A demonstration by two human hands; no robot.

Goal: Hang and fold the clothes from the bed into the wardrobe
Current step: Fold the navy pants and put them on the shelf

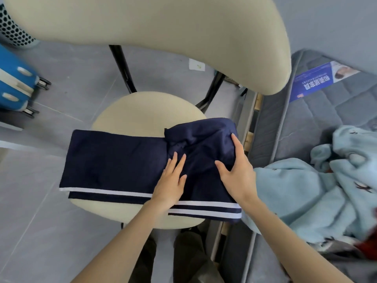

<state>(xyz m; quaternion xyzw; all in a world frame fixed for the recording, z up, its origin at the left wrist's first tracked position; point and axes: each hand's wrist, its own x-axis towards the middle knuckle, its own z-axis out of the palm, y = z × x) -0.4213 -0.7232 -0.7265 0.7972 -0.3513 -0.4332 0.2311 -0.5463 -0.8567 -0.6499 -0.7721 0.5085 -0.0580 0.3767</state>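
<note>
Folding step here, on the chair point(142, 111) beside the bed point(310, 127). The navy garment point(114, 160) with white stripes lies across the seat, its left part flat and overhanging the seat edge, its right end doubled over and bunched. The left hand point(171, 180) lies flat on the middle of the cloth, fingers point(179, 160) straight and spread, pinning it down. The right hand point(236, 170) grips the bunched right end, thumb on top and the other fingers mostly hidden round the cloth's edge.

My read: this is mid-fold, with the right end being brought over and not yet lying smooth. The next move calls for drawing that end across to the left, keeping the striped edges in line while the flat hand holds the crease, then smoothing out the lump.

Plenty left: pale blue clothes point(295, 190) are heaped on the bed, and no wardrobe is in view.
</note>
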